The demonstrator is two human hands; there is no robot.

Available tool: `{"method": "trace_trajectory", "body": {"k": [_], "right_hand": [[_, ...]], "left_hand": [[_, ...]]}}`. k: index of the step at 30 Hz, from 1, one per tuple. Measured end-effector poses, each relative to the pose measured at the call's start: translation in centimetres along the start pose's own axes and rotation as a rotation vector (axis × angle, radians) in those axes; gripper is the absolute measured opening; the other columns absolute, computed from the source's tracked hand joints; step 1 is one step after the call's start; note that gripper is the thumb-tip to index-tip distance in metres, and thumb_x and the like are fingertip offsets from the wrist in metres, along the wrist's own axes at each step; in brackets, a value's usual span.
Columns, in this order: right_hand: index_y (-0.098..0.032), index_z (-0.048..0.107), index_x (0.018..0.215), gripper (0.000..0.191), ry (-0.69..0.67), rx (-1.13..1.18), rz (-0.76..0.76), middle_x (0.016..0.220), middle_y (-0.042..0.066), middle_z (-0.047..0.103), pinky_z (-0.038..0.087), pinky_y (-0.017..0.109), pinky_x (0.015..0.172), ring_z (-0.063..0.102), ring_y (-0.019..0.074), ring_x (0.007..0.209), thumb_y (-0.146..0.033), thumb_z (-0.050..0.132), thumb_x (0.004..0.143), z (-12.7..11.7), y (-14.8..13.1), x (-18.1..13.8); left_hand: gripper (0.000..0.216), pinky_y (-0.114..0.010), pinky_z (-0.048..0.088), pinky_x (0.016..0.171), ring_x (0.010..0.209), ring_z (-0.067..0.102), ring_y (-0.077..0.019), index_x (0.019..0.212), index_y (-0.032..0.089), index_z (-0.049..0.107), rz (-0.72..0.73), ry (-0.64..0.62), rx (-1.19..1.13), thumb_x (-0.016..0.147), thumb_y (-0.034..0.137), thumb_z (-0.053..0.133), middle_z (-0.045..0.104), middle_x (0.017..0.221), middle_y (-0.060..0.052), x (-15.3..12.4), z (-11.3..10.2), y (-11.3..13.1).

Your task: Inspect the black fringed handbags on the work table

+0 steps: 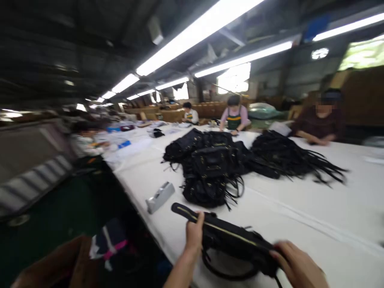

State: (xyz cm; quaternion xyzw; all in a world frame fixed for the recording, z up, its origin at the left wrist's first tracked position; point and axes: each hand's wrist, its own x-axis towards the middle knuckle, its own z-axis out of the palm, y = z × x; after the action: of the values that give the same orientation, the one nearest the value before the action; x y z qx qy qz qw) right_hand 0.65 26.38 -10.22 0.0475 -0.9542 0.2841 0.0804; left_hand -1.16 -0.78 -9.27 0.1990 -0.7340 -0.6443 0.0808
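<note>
I hold a black bag [231, 240] with a gold zipper line flat over the near edge of a long white table [300, 208]. My left hand [194, 235] grips its left end, thumb on top. My right hand [295, 264] grips its right end near the handle loop. Just beyond the bag lies a pile of black bags [210, 164] with gold fittings and loose straps.
A grey stapler-like tool [160, 197] lies on the table left of the pile. A heap of black straps [288, 158] spreads to the right. Several people work at the far and right sides of the table. Dark floor and a striped surface are to the left.
</note>
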Motion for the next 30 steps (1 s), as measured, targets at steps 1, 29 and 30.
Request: {"method": "trace_trajectory", "body": {"k": [1,29,30], "right_hand": [[-0.029,0.064,0.086,0.02,-0.021,-0.021,0.074,0.083,0.007,0.061,0.046,0.037,0.071,0.06,0.0244,0.08,-0.042,0.049,0.085,-0.4,0.9,-1.7],[-0.022,0.066,0.099,0.028,-0.197,0.063,0.541,0.104,0.008,0.066,0.04,0.033,0.08,0.058,0.0244,0.099,-0.039,0.06,0.079,3.9,7.3,-0.2],[-0.021,0.066,0.099,0.028,-0.2,0.069,0.527,0.104,0.008,0.065,0.039,0.033,0.081,0.058,0.0245,0.099,-0.039,0.06,0.079,3.7,7.4,-0.2]], "left_hand": [[0.028,-0.041,0.051,0.085,0.088,0.065,-0.0206,0.091,0.012,0.063,-0.072,-0.012,0.046,0.083,0.039,0.058,0.07,0.088,-0.006,0.6,0.2,-2.1],[0.046,-0.047,0.053,0.081,0.086,0.067,-0.0322,0.077,0.013,0.064,-0.216,-0.113,0.269,0.071,0.058,0.054,0.07,0.08,-0.015,4.1,2.9,-4.8],[0.048,-0.045,0.054,0.078,0.084,0.068,-0.0292,0.086,0.014,0.063,-0.214,-0.125,0.233,0.074,0.059,0.048,0.07,0.086,-0.013,3.6,2.3,-5.0]]}}
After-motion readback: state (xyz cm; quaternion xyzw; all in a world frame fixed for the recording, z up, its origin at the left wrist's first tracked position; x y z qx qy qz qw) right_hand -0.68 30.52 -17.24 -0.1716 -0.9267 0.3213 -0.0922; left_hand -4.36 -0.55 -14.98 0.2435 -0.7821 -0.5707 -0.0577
